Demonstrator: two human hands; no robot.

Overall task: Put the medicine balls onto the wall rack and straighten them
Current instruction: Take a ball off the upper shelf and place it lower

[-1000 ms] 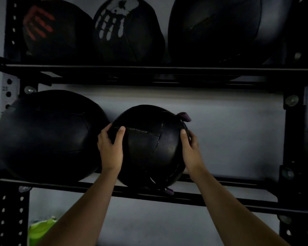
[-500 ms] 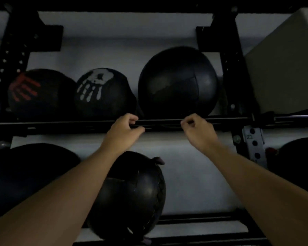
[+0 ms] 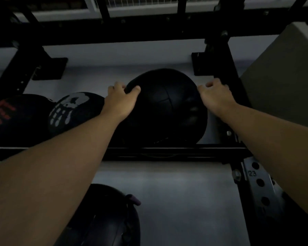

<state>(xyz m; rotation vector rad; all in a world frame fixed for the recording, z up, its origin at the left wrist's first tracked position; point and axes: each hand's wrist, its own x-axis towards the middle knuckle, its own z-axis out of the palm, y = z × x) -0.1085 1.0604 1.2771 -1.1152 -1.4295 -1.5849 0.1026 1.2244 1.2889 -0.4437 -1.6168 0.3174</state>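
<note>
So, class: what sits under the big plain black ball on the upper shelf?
The large black medicine ball rests on the dark rack rail. Below is bare wall and another black ball. The contact point is too dark to see.

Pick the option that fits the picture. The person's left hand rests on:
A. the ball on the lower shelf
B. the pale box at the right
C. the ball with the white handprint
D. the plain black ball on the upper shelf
D: the left hand lies on the upper left side of the plain black ball, thumb pressed on its surface, with the white-handprint ball beside it untouched.
</note>
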